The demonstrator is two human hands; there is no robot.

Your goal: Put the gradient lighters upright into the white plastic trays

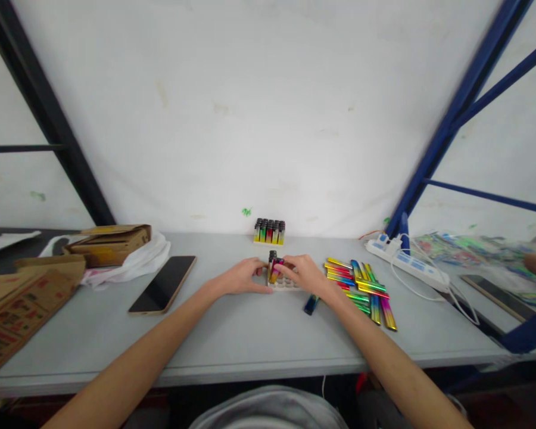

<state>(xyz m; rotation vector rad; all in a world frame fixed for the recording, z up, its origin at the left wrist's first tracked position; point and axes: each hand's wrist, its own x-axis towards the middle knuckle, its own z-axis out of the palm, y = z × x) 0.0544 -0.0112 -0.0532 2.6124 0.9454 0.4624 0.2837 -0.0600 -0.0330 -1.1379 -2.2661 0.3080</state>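
Thumb and fingers spread, the left hand (245, 277) seemingly steadies the tray (290, 287) at its left end while the right hand (302, 269) pinches a tilted lighter (275, 273) there, loose lighters (370, 288) lying right of the tray, presumably for easy reach.

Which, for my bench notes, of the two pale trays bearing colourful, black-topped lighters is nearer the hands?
The front pale tray, between the left hand and right hand, with bare holes showing; the other pale tray stands behind, near the white wall.
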